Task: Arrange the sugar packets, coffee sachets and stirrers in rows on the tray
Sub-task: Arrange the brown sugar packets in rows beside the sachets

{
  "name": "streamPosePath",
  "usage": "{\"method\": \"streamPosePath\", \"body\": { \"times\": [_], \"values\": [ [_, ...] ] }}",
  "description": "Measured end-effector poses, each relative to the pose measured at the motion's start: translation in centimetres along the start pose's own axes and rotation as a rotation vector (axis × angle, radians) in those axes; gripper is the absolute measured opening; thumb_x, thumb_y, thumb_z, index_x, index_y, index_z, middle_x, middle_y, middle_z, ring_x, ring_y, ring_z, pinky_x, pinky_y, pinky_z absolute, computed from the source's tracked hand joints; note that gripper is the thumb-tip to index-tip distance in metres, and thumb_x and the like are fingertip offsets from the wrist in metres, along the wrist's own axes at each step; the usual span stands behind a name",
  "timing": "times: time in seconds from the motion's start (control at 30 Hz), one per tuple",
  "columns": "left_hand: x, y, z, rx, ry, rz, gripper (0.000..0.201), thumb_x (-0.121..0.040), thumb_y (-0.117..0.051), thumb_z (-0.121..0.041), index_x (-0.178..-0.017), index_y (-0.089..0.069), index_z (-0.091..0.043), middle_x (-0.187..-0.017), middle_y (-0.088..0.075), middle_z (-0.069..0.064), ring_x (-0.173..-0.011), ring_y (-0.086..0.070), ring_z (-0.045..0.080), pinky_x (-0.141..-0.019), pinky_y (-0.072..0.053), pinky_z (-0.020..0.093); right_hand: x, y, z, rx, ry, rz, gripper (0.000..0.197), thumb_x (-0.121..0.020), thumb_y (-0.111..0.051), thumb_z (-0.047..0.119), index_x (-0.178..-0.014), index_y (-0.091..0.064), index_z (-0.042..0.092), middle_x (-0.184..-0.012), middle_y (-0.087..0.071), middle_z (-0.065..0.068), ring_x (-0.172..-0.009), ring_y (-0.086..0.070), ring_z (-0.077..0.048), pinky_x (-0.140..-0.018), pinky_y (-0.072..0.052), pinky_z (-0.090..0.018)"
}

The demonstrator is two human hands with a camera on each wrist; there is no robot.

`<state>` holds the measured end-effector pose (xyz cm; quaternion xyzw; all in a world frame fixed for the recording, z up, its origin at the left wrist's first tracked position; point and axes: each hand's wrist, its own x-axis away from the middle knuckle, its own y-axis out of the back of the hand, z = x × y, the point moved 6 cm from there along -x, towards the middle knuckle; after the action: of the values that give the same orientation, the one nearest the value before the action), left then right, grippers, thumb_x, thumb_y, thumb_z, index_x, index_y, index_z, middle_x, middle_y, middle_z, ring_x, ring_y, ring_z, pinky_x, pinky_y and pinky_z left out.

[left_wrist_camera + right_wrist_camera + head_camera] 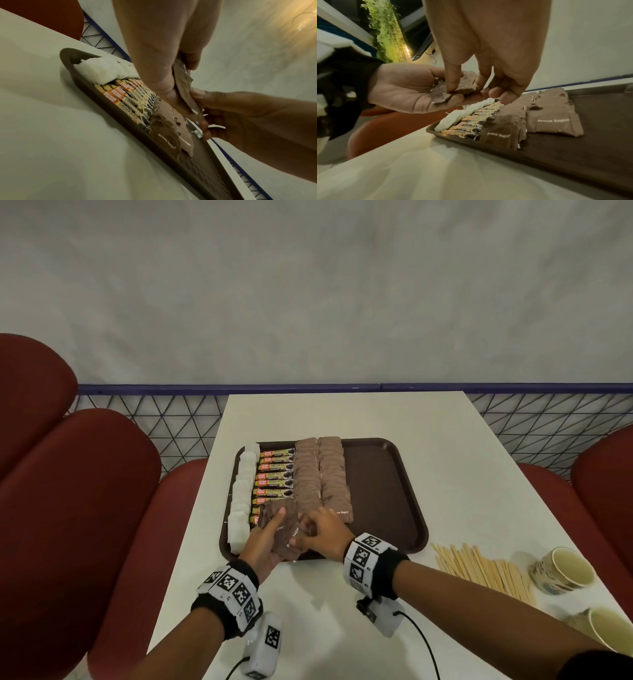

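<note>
A brown tray (383, 491) carries a row of white sugar packets (243, 494), a row of coffee sachets (274, 477) and two rows of brown sugar packets (322, 474). Over the tray's near left corner my left hand (263, 546) holds a small stack of brown sugar packets (284, 529) (462, 83), palm up. My right hand (322, 529) pinches the top packet (183, 86) of that stack between thumb and fingers (452, 81). Wooden stirrers (486, 570) lie loose on the table to the right of the tray.
Two paper cups (565, 568) (609, 631) sit at the right table edge beside the stirrers. The tray's right half (590, 135) is bare. Red seats (68, 491) flank the white table (342, 416); a blue wire rail (308, 387) runs behind it.
</note>
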<state>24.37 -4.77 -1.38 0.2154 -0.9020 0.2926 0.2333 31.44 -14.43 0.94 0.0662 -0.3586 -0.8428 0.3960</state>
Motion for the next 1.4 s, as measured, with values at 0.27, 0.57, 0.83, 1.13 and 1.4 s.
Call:
{"method": "streamPosePath", "body": {
  "times": [0.27, 0.57, 0.83, 1.13, 1.4],
  "values": [
    [-0.1, -0.2, -0.3, -0.017, -0.018, 0.026, 0.037, -0.095, -0.050, -0.024, -0.124, -0.054, -0.001, -0.093, -0.070, 0.018, -0.066, -0.069, 0.023, -0.058, -0.058, 0.038, 0.1, 0.7, -0.7, -0.235, -0.059, -0.016, 0.027, -0.076, -0.073, 0.014, -0.066, -0.048, 0.020, -0.070, -0.052, 0.006, -0.063, -0.046, -0.004, -0.061, -0.037, -0.014],
    [-0.2, 1.9, -1.2, -0.031, -0.096, -0.089, 0.033, -0.091, -0.057, -0.015, -0.124, -0.055, -0.011, -0.114, -0.065, 0.018, -0.095, -0.065, 0.032, -0.074, -0.057, 0.040, 0.0, 5.8, -5.3, -0.342, -0.217, -0.314, 0.029, -0.076, -0.074, 0.021, -0.062, -0.049, 0.021, -0.067, -0.051, 0.006, -0.065, -0.045, -0.009, -0.060, -0.038, -0.017],
    [-0.7, 3.1, -1.3, -0.061, -0.131, -0.136, 0.037, -0.089, -0.060, -0.013, -0.125, -0.054, -0.007, -0.113, -0.065, 0.021, -0.101, -0.064, 0.034, -0.078, -0.055, 0.039, 0.0, 7.6, -10.0, -0.187, -0.403, -0.359, 0.012, -0.080, -0.070, 0.018, -0.080, -0.059, 0.015, -0.070, -0.057, 0.002, -0.078, -0.055, -0.018, -0.054, -0.047, -0.013],
    [-0.6, 3.1, -1.4, -0.014, -0.130, -0.077, 0.037, -0.090, -0.058, -0.014, -0.126, -0.052, -0.007, -0.117, -0.062, 0.024, -0.085, -0.069, 0.033, -0.075, -0.059, 0.038, -1.0, 5.0, -10.0, 0.022, -0.541, -0.181, 0.014, -0.078, -0.067, 0.016, -0.085, -0.055, 0.017, -0.110, -0.063, -0.013, -0.097, -0.060, -0.028, -0.080, -0.046, -0.028],
    [-0.7, 3.3, -1.3, 0.009, -0.084, -0.078, 0.027, -0.093, -0.045, -0.006, -0.117, -0.057, -0.005, -0.110, -0.065, 0.022, -0.100, -0.064, 0.039, -0.081, -0.055, 0.042, -1.3, 4.2, -10.0, 0.097, -0.620, -0.072, 0.037, -0.079, -0.069, 0.029, -0.104, -0.055, 0.005, -0.117, -0.058, -0.015, -0.104, -0.059, -0.031, -0.084, -0.047, -0.031]
  ]
}}
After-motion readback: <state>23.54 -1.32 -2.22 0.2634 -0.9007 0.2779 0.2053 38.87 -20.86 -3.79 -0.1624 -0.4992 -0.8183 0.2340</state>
